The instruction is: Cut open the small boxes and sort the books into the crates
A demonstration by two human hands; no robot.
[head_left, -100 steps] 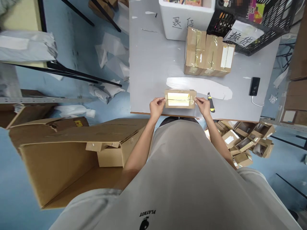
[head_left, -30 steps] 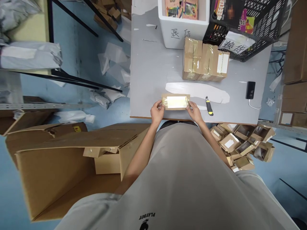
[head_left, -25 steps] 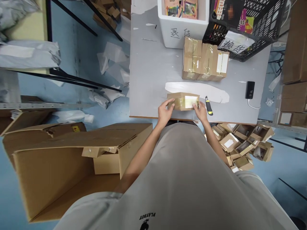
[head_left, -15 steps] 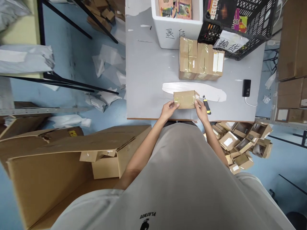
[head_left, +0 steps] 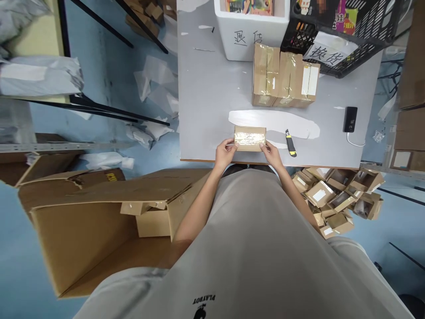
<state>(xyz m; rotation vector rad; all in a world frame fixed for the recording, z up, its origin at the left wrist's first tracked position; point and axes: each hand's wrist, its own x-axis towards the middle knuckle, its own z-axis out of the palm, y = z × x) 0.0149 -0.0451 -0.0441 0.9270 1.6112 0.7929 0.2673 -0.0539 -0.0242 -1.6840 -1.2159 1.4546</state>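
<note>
Blue floor (head_left: pixel 106 86) shows around a pale grey worktop (head_left: pixel 206 97). Toward its far edge stand a white bin (head_left: pixel 252 44) and a black crate (head_left: pixel 361 57), with a row of taped cartons (head_left: pixel 288 79) in front. The small taped box (head_left: pixel 250 139) is by the near edge, a little left of its middle; whether it touches the surface I cannot tell. Shiny tape (head_left: pixel 249 136) runs along its upper face.

To hold it well, I would support the 2 ends evenly, keep it level, press lightly so the cardboard does not dent, and leave the taped face uncovered. The box cutter (head_left: pixel 291 143) lies just to the right, so care is due on that side.

The left hand (head_left: pixel 225 155) is pinched on the box's left end, thumb at its corner; the right hand (head_left: pixel 272 155) is likewise closed on the right end.
</note>
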